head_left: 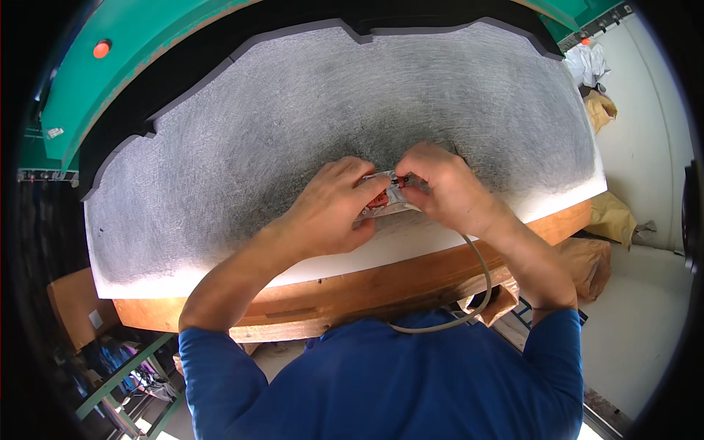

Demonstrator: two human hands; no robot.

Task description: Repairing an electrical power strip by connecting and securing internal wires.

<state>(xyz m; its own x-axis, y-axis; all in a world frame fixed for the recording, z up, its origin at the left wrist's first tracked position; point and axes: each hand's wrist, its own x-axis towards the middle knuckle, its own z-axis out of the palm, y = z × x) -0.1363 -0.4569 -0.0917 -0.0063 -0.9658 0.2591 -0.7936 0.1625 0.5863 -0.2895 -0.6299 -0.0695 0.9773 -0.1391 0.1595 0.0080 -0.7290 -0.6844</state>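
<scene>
- A small, shiny, clear-to-silvery packet-like piece with red parts (378,199) sat between the hands, over the near middle of the counter (293,117), a scuffed grey, white-bordered, wood-edged one. It seemed light, perhaps slippery and flexible, best taken by its ends.
- The left hand (331,207) had its grip closed on the left end.
- The right hand (449,189) pinched a tiny red-and-black piece (400,181) at the right.
- A thin beige tube (487,279) looped near the right forearm.
</scene>
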